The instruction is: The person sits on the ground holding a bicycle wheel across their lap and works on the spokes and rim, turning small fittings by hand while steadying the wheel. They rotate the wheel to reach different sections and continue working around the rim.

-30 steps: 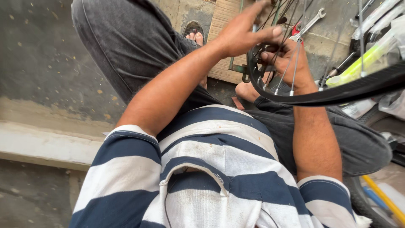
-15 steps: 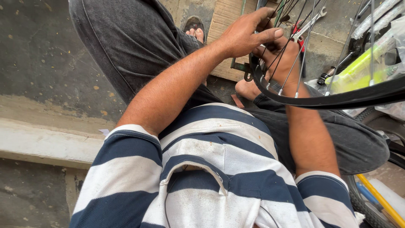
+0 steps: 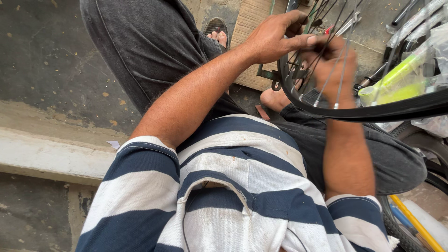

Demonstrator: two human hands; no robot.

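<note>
The left hand (image 3: 273, 39) reaches forward across the body, forearm stretched out over the dark trousers (image 3: 144, 46), and its fingers curl shut around the thin spokes (image 3: 326, 51) of a bicycle wheel, thumb pressed along them. The right hand (image 3: 333, 70) rises from below with the forearm nearly upright; it is blurred, closed in among the same spokes just beside the left hand, though what exactly it pinches cannot be told. The wheel's black rim (image 3: 373, 112) curves in front of both hands, low across the right wrist, and runs off the right edge of the view, so the spokes cross over the fingers and partly hide them. A silver spanner (image 3: 347, 23) shows just behind the spokes. Beyond the hands lies a piece of brown cardboard (image 3: 254, 21) on the concrete ground, with a sandalled foot (image 3: 217, 35) beside it. To the right, a yellow-green tube in clear plastic wrap (image 3: 401, 77) lies behind the rim. The striped navy and white shirt (image 3: 224, 196) fills the foreground
</note>
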